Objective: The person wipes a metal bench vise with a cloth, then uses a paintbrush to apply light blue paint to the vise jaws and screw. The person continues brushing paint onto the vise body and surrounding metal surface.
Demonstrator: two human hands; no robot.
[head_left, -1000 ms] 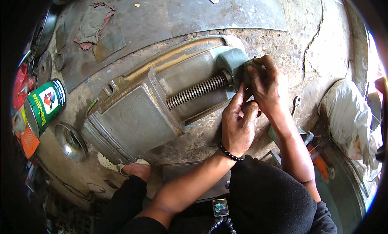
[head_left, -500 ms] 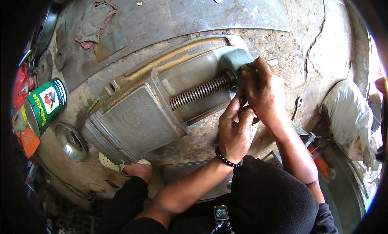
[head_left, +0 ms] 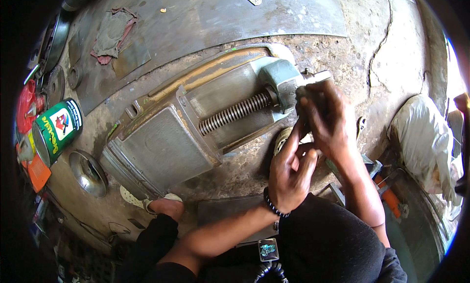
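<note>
A large grey machine vise lies on the floor in front of me, with a threaded screw running into a teal-painted end block. Just right of that block, my right hand is closed, fingertips pinched round a small dark greyish piece whose kind I cannot make out. My left hand reaches up below it, fingers bent against the same spot under the right fingers. What the left fingers grip is mostly hidden. A bare metal shaft end sticks out beyond the block, above my right hand.
To the left stand a green can and a shiny metal bowl. A crumpled rag lies on the metal sheet at the back. A white sack is at the right, near an orange-handled tool. My sandalled foot is beside the vise.
Both hands have drawn away from the teal end block, slightly right and down, uncovering the block's face and the shaft end. The vise appears shifted slightly left in the view.
</note>
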